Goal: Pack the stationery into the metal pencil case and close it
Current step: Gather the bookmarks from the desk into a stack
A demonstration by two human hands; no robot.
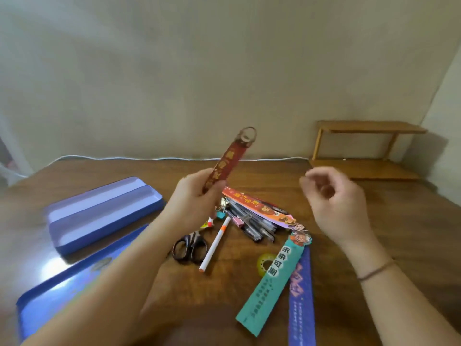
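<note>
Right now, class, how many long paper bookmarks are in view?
4: a red one in the left hand, an orange one atop the pens, teal and purple on the table; more may be hidden.

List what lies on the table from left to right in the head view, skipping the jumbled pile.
Pencil case tray → scissors → white pen → yellow tape roll → teal bookmark → purple bookmark → wooden shelf.

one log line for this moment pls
left hand: holds red bookmark raised | right hand: empty | case: open | pens: on table
</note>
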